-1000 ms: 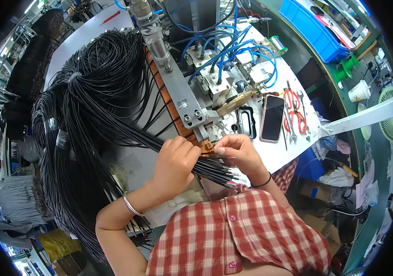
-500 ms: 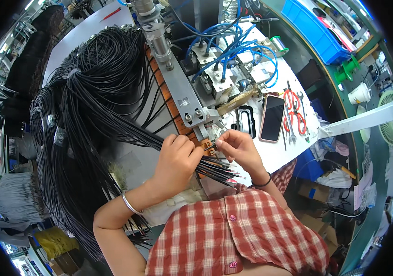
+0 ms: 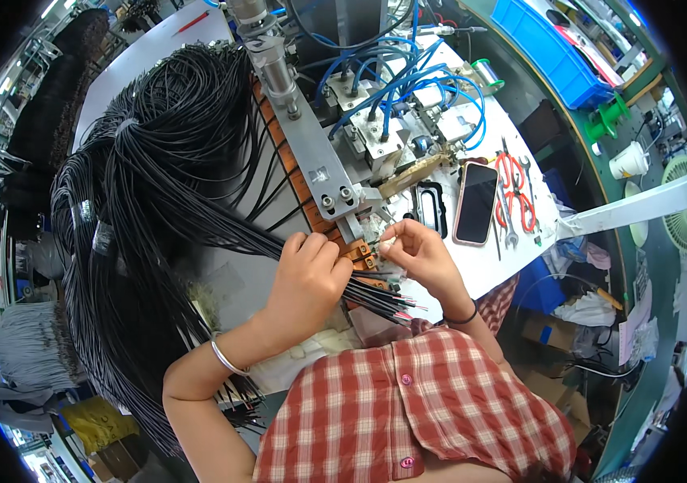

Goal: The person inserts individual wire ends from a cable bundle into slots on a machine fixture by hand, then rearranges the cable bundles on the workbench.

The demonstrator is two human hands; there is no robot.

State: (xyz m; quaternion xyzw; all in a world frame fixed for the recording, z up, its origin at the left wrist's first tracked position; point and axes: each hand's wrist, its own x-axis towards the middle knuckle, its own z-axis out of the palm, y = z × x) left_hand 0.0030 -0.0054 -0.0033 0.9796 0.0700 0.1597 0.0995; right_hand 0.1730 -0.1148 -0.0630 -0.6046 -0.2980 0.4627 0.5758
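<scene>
Gripping black cables [image 3: 248, 237] mid-frame in left hand [image 3: 308, 278], presumably to bunch ends beside orange fixture [image 3: 356, 250]; just rightward, pinching with right hand [image 3: 418, 255] near fixture's end, cannot tell what

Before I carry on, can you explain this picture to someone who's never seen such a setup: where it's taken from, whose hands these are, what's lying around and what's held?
There's no robot here. A wide fisheye camera on a person's head looks down, so straight edges bend near the rim. Both bare hands are that person's own. The left hand closes over a bundle of black cables, whose ends stick out beyond it. The right hand has its fingertips close together beside an orange strip; whether they pinch anything is too small to tell. Above the hands stands a metal machine with blue hoses. To the right, on the white table, lie a phone, red-handled tools and a wrench.
</scene>
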